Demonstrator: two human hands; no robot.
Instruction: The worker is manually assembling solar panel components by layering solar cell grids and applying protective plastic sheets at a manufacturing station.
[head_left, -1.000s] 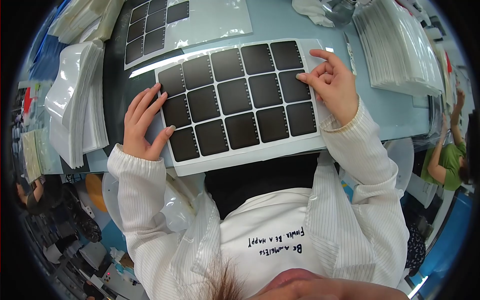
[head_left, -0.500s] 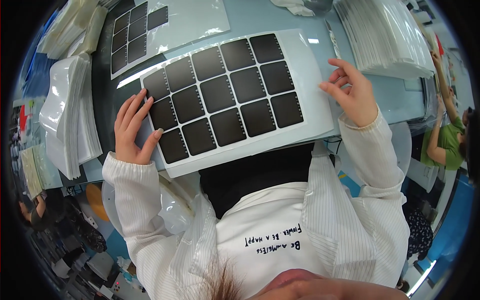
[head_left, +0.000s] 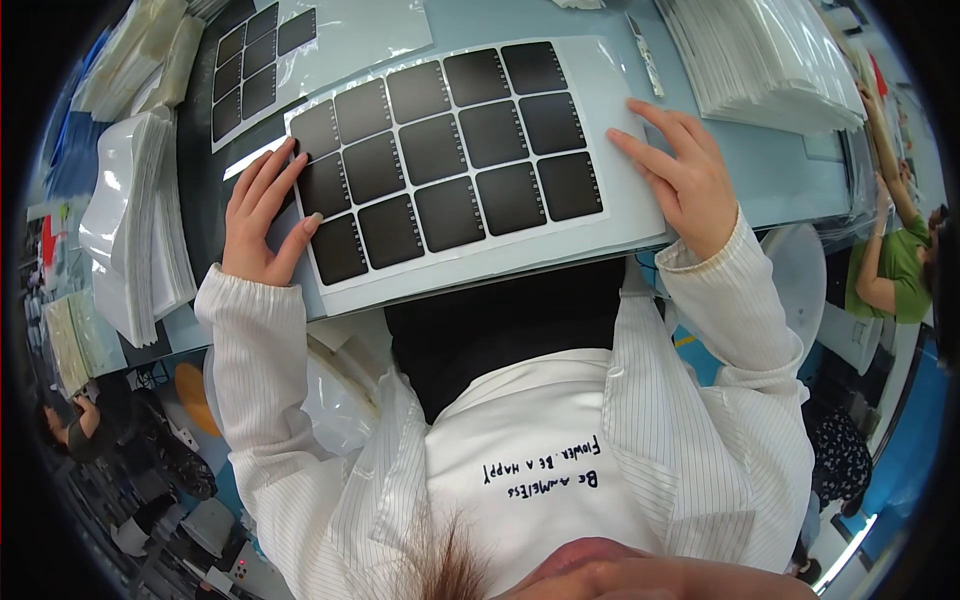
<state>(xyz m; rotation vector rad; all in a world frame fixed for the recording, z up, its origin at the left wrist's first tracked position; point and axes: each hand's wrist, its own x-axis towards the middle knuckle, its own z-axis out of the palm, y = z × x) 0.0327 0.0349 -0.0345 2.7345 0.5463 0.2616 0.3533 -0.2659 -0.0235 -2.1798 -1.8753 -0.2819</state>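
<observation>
Black-square sheet: here it is mid-frame, the glossy white sheet (head_left: pixel 412 172) with three rows of five rounded black squares, tilted so its right end rides higher.
Backing: a translucent sheet (head_left: pixel 622 205) lies beneath, its margin showing to the right and its lower edge running close along the table's front edge.
Left hand: at centre-left, this hand (head_left: pixel 258 215) has fingertips and thumb at the sheet's left edge, thumb spread wide of the fingers, nothing gripped.
Right hand: over on the right, this hand (head_left: pixel 690 180) fans loosely, fingertips by the backing's right edge, clear of the squares, holding nothing; whether they touch, I can't tell.
Right-side room: a strip of pale table (head_left: pixel 775 180) runs between that hand and the sleeve stack (head_left: pixel 765 65), upper right.
Upper edge: a slim silver-white tool (head_left: pixel 645 58) lies just beyond the right fingertips.
Left flank: white sleeves (head_left: pixel 130 225) stand near the left hand.
</observation>
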